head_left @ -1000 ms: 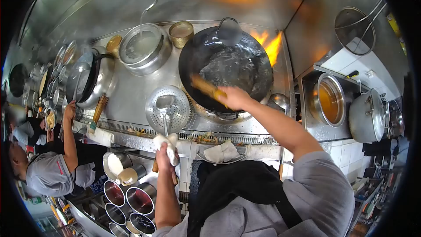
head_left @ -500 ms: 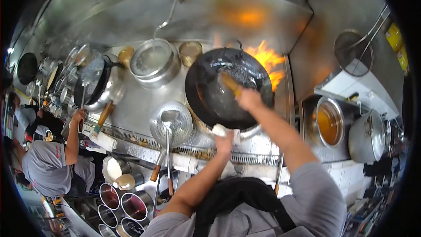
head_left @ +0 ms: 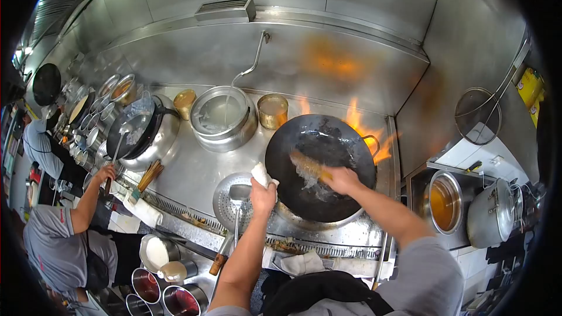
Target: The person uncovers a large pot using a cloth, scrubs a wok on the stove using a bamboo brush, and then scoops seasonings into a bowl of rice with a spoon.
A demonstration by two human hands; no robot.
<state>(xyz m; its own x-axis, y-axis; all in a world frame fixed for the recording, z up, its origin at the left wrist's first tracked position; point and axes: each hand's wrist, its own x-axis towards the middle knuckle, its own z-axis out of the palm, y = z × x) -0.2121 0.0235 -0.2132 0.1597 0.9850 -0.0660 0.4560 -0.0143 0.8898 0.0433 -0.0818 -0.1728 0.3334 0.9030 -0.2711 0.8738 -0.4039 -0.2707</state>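
Note:
My right hand (head_left: 342,181) is closed around a bamboo wok brush (head_left: 309,164), its bristle end down in the water at the bottom of a large black wok (head_left: 287,147). The wok sits tilted over the burner, with flames (head_left: 379,140) rising behind its right rim and its loop handle at the right. Beside the wok's left rim, my left hand (head_left: 263,198) grips a folded white cloth (head_left: 261,174); whether the cloth touches the rim I cannot tell. Below that hand are a perforated strainer (head_left: 221,202) and a wok ladle (head_left: 239,192).
A water pot (head_left: 202,134) stands under a tap (head_left: 257,52), next to a small metal tin (head_left: 273,111). Right are a pot of amber liquid (head_left: 443,202) and a lidded pot (head_left: 490,213). At the left, a co-worker (head_left: 55,240) holds a ladle over another wok (head_left: 132,131).
My left hand with the cloth has moved from the wok's near rim to its left side. The wok's handle has swung from the back to the right. The brush stays in the wok.

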